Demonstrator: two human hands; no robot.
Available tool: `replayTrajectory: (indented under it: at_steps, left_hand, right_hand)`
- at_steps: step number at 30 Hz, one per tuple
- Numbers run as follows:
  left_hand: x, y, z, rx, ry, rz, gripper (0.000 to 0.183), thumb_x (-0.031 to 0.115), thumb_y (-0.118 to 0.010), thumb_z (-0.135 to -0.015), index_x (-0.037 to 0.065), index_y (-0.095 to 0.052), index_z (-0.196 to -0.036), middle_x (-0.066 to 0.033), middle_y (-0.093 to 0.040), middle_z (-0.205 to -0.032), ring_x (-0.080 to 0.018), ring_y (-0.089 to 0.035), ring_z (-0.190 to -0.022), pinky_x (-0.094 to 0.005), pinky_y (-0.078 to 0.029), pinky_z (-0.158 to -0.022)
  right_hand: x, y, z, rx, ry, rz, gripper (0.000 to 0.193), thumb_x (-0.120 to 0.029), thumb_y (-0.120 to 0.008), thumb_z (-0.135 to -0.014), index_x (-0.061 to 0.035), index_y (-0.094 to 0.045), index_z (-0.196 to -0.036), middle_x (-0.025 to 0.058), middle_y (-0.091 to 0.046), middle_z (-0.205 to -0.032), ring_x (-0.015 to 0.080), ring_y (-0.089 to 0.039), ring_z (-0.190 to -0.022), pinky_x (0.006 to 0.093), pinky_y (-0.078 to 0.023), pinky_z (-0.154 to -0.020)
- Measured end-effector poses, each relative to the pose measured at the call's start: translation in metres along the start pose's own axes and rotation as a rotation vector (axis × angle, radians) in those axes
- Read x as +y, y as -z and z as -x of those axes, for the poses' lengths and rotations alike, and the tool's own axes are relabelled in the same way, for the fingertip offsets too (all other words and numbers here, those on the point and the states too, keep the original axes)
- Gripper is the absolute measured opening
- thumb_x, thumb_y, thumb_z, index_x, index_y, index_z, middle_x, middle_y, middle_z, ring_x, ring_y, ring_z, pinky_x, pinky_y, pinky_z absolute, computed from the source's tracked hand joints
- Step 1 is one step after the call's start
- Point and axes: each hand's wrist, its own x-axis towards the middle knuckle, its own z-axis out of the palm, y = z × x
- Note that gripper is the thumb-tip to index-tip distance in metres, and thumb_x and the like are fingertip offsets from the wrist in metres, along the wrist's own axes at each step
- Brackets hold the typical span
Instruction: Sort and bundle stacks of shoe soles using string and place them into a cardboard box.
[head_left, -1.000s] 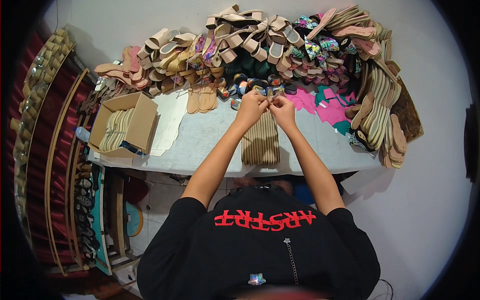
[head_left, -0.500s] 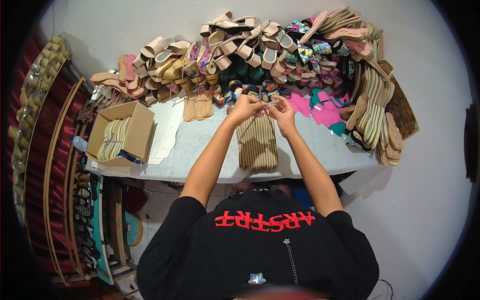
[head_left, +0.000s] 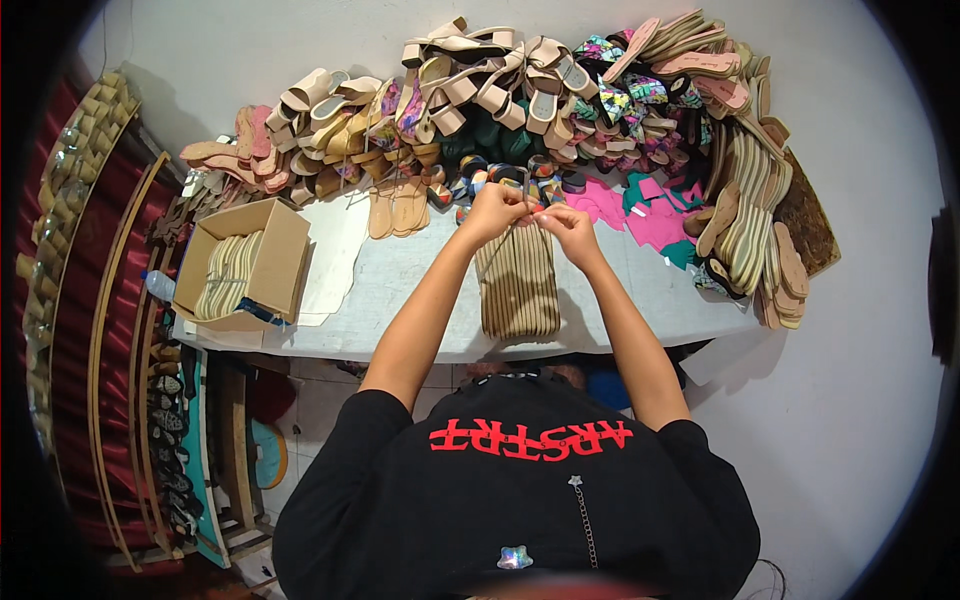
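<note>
A bundle of striped shoe soles (head_left: 520,290), stacked on edge, stands on the table in front of me. A thin dark cord (head_left: 489,262) runs slantwise over the bundle's left side and up to my fingers. My left hand (head_left: 497,213) is closed on the cord at the bundle's far end, fingertips pinched together. Close beside it, my right hand (head_left: 568,230) is also pinched, with its fingertips at the same cord. The fingers hide the exact spot where the cord crosses.
Heaped sandals (head_left: 480,90) line the back of the table (head_left: 410,300). Left stands an open cardboard box (head_left: 280,265) with striped soles. Pink fabric scraps (head_left: 655,225) and stacked soles (head_left: 750,210) lie to the right. Tan insoles (head_left: 398,208) rest left of my hands.
My right hand has turned and its fingers have come down toward the left hand's fingertips. A pale sliver seen at the right fingers earlier no longer shows. The bundle has shifted slightly right.
</note>
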Motion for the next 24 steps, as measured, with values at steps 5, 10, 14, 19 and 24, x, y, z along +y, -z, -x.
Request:
replayTrajectory:
  at_steps: [5, 10, 14, 19, 24]
  left_hand:
    - [-0.005, 0.003, -0.002, 0.021, -0.083, -0.136, 0.017, 0.008, -0.062, -0.076, -0.006, -0.062, -0.085, -0.0070, -0.063, -0.073, -0.0090, -0.057, -0.062, -0.0210, -0.046, -0.057]
    - [0.002, 0.002, 0.005, 0.013, -0.228, -0.132, 0.012, 0.006, -0.066, -0.072, -0.002, -0.064, -0.081, -0.0052, -0.063, -0.071, -0.0085, -0.058, -0.065, -0.0207, -0.047, -0.060]
    - [0.008, 0.001, 0.011, 0.055, -0.281, -0.206, 0.011, 0.004, -0.067, -0.069, -0.001, -0.063, -0.078, -0.0042, -0.062, -0.069, -0.0083, -0.058, -0.065, -0.0214, -0.048, -0.061]
    - [0.007, 0.001, 0.011, 0.088, -0.394, -0.156, 0.010, -0.001, -0.067, -0.067, -0.002, -0.063, -0.076, -0.0057, -0.062, -0.073, -0.0100, -0.060, -0.067, -0.0235, -0.052, -0.062]
    - [0.006, 0.003, 0.011, 0.093, -0.501, -0.280, 0.011, -0.004, -0.065, -0.068, -0.002, -0.063, -0.078, -0.0053, -0.063, -0.075, -0.0115, -0.061, -0.069, -0.0237, -0.052, -0.063]
  right_hand:
    - [0.006, 0.005, -0.009, -0.053, -0.033, 0.054, 0.008, -0.006, -0.062, -0.076, 0.0000, -0.059, -0.081, 0.0023, -0.059, -0.078, 0.0089, -0.055, -0.073, 0.0223, -0.045, -0.066]
    - [0.002, 0.009, -0.019, -0.277, -0.171, -0.018, 0.013, -0.007, -0.061, -0.077, -0.0030, -0.051, -0.086, 0.0031, -0.058, -0.078, 0.0096, -0.057, -0.071, 0.0236, -0.047, -0.066]
    - [-0.005, 0.003, -0.020, -0.245, -0.211, 0.213, 0.011, -0.009, -0.058, -0.080, -0.0022, -0.049, -0.083, 0.0038, -0.058, -0.074, 0.0109, -0.057, -0.067, 0.0251, -0.048, -0.064]
    - [0.002, 0.007, -0.018, -0.180, -0.182, -0.036, 0.010, -0.006, -0.060, -0.077, 0.0003, -0.054, -0.081, 0.0054, -0.060, -0.074, 0.0119, -0.059, -0.068, 0.0247, -0.048, -0.064]
    - [-0.002, 0.016, -0.013, -0.055, -0.177, -0.136, 0.013, -0.003, -0.063, -0.075, 0.0029, -0.062, -0.086, 0.0076, -0.063, -0.081, 0.0131, -0.060, -0.072, 0.0254, -0.049, -0.069]
